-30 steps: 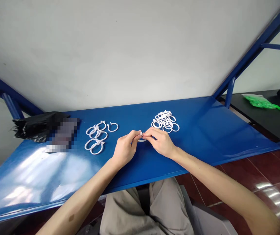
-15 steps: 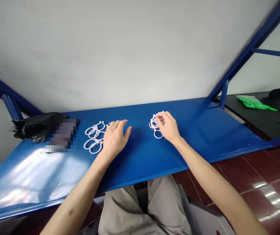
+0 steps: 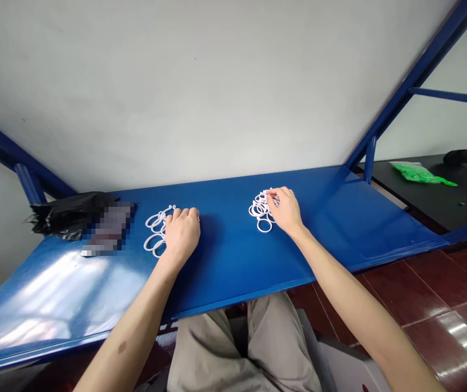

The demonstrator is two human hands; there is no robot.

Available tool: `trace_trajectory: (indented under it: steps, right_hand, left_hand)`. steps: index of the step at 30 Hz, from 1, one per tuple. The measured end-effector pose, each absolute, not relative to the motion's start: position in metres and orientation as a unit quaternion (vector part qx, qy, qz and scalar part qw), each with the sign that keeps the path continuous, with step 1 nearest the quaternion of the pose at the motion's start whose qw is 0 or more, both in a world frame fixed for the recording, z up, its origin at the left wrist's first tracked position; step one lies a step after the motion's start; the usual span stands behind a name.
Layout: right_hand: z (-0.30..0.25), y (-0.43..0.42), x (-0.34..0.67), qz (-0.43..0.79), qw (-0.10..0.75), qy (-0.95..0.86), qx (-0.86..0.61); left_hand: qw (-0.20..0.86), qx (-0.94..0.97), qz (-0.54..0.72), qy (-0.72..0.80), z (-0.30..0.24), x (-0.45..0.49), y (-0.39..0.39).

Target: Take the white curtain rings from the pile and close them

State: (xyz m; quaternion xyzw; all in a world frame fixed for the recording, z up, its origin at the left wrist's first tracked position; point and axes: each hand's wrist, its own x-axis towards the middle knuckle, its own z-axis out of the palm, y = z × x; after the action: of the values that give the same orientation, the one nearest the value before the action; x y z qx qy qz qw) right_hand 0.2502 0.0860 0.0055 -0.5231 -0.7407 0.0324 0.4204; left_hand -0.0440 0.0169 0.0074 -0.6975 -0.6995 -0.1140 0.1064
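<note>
Two piles of white plastic rings lie on the blue table (image 3: 233, 267). My left hand (image 3: 182, 233) rests on the right side of the left ring pile (image 3: 154, 231), knuckles up and fingers curled under; what is under them is hidden. My right hand (image 3: 287, 209) sits on the right ring pile (image 3: 260, 209), its fingertips pinched on a ring at the top of that pile. Both forearms reach in from the bottom edge, over my lap.
A crumpled black bag (image 3: 64, 213) and a blurred dark object (image 3: 109, 228) lie at the table's left. A white wall stands just behind. Blue frame bars (image 3: 405, 92) rise at the right; beyond is a black table (image 3: 441, 204) with a green bag (image 3: 419, 172).
A second ago both hands pinched one ring together at the table's middle. They have separated: the left went to the left pile and curled shut, the right went to the right pile.
</note>
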Motion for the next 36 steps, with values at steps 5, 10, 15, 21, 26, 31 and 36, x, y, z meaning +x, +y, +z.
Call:
trace_trajectory:
  steps: [5,10,15,21,26,31,36]
  right_hand:
    - [0.014,0.071,0.237,0.03,0.454,-0.762,-0.461]
    - [0.017,0.045,0.214,0.185,0.427,-0.798,-0.382]
    - [0.01,0.036,0.2,0.324,0.397,-0.78,-0.358]
    - [0.014,0.035,0.201,0.342,0.437,-0.753,-0.354]
    - [0.012,0.035,0.201,0.326,0.438,-0.757,-0.358]
    - [0.007,0.034,0.198,0.319,0.406,-0.784,-0.345]
    - [0.006,0.03,0.2,0.269,0.383,-0.824,-0.319]
  left_hand:
    - [0.117,-0.751,-0.251,-0.6,0.006,-0.032,0.016]
    - [0.131,-0.826,-0.358,-0.415,0.009,-0.005,0.005]
    - [0.146,-0.858,-0.362,-0.334,0.009,0.006,-0.003]
    - [0.083,-0.799,-0.43,-0.412,0.008,0.009,-0.002]
    - [-0.097,-0.703,-0.443,-0.547,0.004,0.009,0.003]
    - [-0.141,-0.72,-0.429,-0.527,-0.001,0.01,0.001]
    - [-0.053,-0.746,-0.401,-0.529,-0.006,0.01,-0.005]
